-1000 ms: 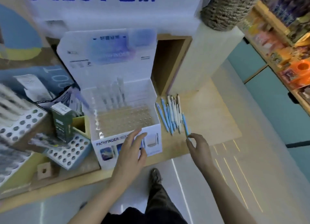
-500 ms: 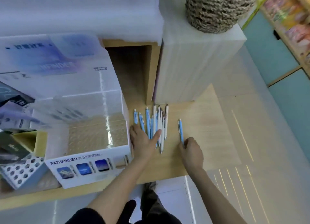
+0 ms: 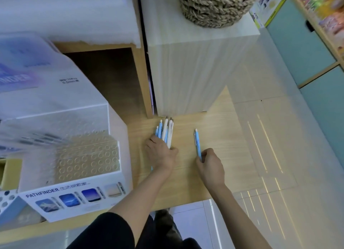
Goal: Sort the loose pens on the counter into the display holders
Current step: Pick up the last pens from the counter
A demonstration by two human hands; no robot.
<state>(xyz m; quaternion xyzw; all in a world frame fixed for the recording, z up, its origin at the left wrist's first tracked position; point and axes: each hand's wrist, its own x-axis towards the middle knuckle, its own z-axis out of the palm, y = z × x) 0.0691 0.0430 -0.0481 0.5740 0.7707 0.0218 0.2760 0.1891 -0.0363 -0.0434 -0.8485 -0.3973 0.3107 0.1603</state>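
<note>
Your display holder (image 3: 74, 193) sits on the counter (image 3: 214, 129) at the left. The bundle of pens (image 3: 165, 131) lies just right of it, gripped by your left hand (image 3: 160, 153). 1 loose pen (image 3: 197, 142) lies apart, further right, its near end pinched by your right hand (image 3: 210, 165). Behind the pens stands a tall block (image 3: 186, 71) with a woven basket (image 3: 214, 6) on top, and left of that is what looks like an open cubby (image 3: 108, 81).

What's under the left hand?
A bundle of blue and white pens, which the left hand grips; their upper ends stick out past it. The hand covers their lower parts, so no count.
</note>
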